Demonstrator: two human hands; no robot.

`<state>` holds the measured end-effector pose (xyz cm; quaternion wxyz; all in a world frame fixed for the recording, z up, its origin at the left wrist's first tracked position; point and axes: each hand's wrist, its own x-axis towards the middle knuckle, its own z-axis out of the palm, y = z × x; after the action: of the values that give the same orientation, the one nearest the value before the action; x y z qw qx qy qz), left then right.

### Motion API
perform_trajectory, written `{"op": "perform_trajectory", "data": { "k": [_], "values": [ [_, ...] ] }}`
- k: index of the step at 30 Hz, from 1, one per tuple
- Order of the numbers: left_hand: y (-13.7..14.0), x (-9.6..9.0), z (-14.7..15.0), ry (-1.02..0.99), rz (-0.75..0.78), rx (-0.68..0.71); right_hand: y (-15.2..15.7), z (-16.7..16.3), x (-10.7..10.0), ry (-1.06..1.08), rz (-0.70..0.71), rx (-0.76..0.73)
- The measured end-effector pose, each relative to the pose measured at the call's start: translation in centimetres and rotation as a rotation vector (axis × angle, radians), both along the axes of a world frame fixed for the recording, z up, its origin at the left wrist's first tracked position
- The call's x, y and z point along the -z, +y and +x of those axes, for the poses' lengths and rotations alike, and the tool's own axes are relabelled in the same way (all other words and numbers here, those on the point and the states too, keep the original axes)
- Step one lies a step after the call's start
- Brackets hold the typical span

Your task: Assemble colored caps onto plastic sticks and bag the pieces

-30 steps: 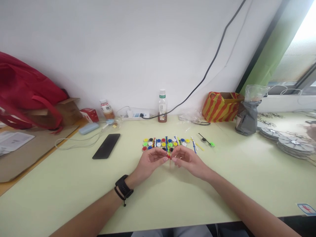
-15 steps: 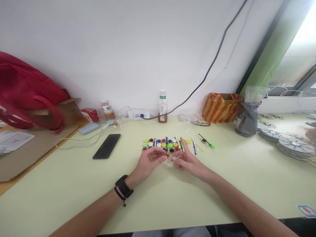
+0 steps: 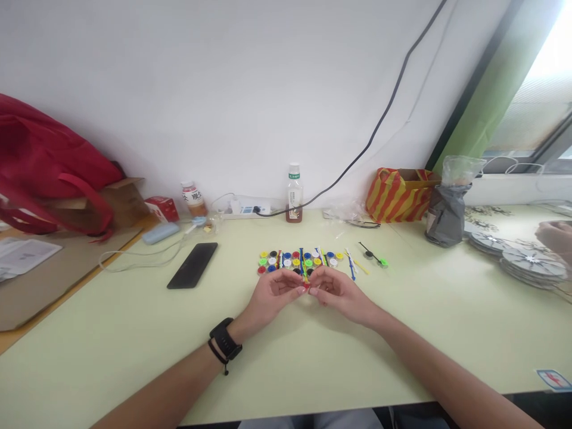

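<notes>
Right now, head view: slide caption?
Bare left hand and right hand meet at a small red piece near multicoloured round discs on a pale green table.

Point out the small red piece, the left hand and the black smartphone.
Small red piece [image 3: 306, 285]: head view, its visible middle.
Left hand [image 3: 273, 293]: head view, middle of the hand.
Black smartphone [image 3: 192, 266]: head view, middle of upper face.
</notes>
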<state>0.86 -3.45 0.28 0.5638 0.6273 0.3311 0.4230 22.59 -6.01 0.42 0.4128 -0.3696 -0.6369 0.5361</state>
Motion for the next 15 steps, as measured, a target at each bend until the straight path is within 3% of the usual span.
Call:
{"op": "perform_trajectory", "data": {
  "k": [6, 11, 15],
  "values": [
    [-0.2, 0.0, 0.0, -0.004, -0.017, 0.039, -0.1, 0.1, 0.0, -0.174, 0.141, 0.039],
    [-0.3, 0.1, -0.1, -0.014, -0.030, 0.079, -0.3, -0.3, 0.3, -0.185, 0.179, 0.044],
    [0.0, 0.5, -0.2, 0.014, -0.017, 0.071, -0.1, 0.8, -0.7, -0.239, 0.259, 0.106]
  ]
}}
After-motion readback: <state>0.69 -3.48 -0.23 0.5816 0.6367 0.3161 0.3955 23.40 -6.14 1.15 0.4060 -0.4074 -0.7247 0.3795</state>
